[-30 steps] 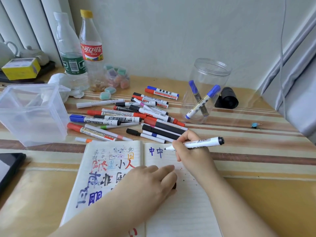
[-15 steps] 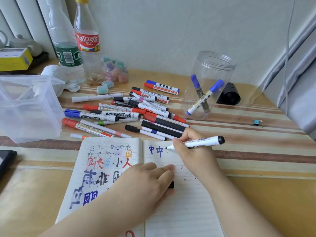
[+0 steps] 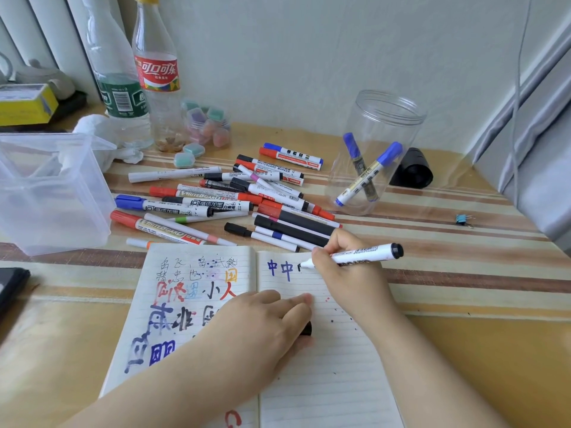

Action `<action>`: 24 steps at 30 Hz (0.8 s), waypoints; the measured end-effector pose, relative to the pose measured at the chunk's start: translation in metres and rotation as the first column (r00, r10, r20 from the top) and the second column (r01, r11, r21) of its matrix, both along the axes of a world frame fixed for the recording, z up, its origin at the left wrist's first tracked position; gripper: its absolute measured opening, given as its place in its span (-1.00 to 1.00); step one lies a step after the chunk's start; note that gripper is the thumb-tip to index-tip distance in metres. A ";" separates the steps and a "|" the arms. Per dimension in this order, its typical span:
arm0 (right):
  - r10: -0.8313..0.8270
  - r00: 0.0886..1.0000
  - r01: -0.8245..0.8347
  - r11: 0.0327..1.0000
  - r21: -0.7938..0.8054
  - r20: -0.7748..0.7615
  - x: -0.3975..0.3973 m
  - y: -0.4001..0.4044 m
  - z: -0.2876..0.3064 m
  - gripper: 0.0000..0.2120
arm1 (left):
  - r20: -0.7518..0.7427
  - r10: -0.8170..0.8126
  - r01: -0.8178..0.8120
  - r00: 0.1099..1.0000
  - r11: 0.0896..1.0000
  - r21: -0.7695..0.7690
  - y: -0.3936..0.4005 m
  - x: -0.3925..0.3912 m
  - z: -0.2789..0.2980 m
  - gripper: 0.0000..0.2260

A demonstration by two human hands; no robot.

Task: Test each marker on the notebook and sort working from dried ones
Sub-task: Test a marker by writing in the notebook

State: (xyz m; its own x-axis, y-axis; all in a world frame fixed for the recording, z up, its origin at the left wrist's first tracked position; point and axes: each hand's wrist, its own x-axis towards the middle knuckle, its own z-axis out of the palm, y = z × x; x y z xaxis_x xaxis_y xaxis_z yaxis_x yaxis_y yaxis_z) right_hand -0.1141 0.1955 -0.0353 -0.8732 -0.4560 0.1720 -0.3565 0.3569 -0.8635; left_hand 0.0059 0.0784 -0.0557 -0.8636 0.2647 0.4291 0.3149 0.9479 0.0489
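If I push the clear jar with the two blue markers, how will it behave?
The jar looks like thin clear plastic, so it is probably light and slides easily. It stands tall and open, and the two blue markers lean inside it, so a push near the rim may tip it. On its side, its round wall would likely roll.

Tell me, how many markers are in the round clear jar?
2. Both blue-capped markers stand in the clear jar: one marker leans left, the other marker leans right, and they cross. None seem hidden.
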 end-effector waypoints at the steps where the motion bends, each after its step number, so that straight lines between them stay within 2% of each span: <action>1: -0.010 1.000 0.010 1.000 -0.002 -0.004 0.000 0.000 0.000 -0.72 | 0.001 -0.001 0.001 1.000 1.000 0.003 0.000 0.000 0.000 -0.64; 10: -0.057 0.998 0.056 0.998 -0.039 -0.014 -0.001 0.005 0.000 -0.76 | 0.014 -0.001 0.001 1.000 1.000 0.004 0.000 0.000 0.001 -0.64; 16: 0.000 1.000 0.000 1.000 -0.010 -0.009 0.001 0.004 0.000 -0.73 | 0.024 0.001 -0.001 1.000 1.000 0.003 0.000 0.000 0.001 -0.64; 24: -0.068 0.997 0.069 0.997 -0.046 0.024 -0.003 0.005 -0.002 -0.75 | 0.028 -0.002 0.001 1.000 1.000 0.009 0.000 0.001 0.002 -0.63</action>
